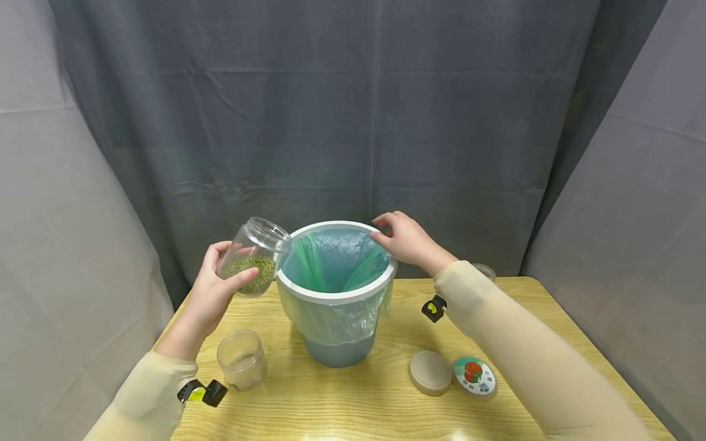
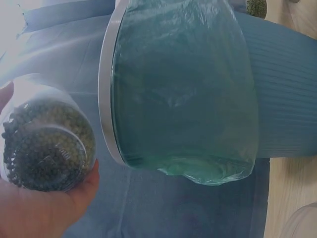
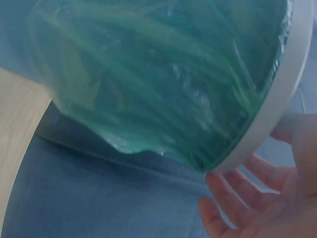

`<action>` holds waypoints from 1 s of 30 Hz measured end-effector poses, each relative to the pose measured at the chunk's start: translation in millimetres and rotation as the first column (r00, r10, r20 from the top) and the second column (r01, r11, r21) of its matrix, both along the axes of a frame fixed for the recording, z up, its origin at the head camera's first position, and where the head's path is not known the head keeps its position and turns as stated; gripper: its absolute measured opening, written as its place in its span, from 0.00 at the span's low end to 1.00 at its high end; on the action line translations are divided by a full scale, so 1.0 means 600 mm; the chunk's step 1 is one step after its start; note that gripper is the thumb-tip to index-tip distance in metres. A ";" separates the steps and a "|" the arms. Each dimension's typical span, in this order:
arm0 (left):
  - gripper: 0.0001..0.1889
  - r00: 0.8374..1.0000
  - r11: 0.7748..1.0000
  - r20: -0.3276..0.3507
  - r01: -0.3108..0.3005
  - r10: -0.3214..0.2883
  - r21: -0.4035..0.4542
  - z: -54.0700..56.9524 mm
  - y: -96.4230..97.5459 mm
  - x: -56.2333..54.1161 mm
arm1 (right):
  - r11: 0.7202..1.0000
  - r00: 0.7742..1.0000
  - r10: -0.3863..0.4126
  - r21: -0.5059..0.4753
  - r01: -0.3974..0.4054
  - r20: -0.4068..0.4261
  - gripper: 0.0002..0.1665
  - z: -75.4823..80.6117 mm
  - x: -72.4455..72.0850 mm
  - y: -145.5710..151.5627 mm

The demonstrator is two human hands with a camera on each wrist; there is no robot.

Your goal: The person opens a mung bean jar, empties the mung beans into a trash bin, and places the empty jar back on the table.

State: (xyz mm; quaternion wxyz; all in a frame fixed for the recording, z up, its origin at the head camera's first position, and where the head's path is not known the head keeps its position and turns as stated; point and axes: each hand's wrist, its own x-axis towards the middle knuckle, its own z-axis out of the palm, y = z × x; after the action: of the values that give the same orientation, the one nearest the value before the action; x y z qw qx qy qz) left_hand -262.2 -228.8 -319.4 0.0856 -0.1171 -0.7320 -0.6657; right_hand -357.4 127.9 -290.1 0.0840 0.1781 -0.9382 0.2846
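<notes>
My left hand [image 1: 212, 294] grips a clear jar [image 1: 234, 254] partly filled with small green beans [image 1: 256, 269]. The jar tilts to the right, its open mouth at the left rim of a blue-grey bin [image 1: 339, 354]. Seen from its base in the left wrist view, the jar [image 2: 47, 144] has beans settled along its lower side. A green plastic bag [image 1: 331, 315] lines the bin and folds over its white rim [image 1: 331, 298]. At the right side of that rim is my right hand [image 1: 410, 239], fingers loosely bent and spread; whether they touch it is unclear.
An uncapped clear jar [image 1: 241, 361] stands front left on the wooden table [image 1: 353, 404]. Front right lie a beige lid [image 1: 430, 372] and a lid with a tomato picture [image 1: 474, 376]. Another clear container [image 1: 485, 269] is partly hidden behind my right forearm. Grey curtains enclose the table.
</notes>
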 end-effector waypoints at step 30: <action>0.23 0.999 0.995 -0.009 0.051 -0.051 0.087 -0.005 0.006 -0.021 | 0.974 0.988 -0.003 0.223 -0.032 0.153 0.26 0.016 -0.022 -0.002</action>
State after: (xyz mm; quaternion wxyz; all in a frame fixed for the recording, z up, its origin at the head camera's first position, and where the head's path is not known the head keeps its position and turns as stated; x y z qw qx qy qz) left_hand -275.1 -225.4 -322.4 0.0760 -0.1341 -0.6988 -0.6985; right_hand -370.3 126.9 -280.4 -0.0106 0.1709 -0.9667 0.1900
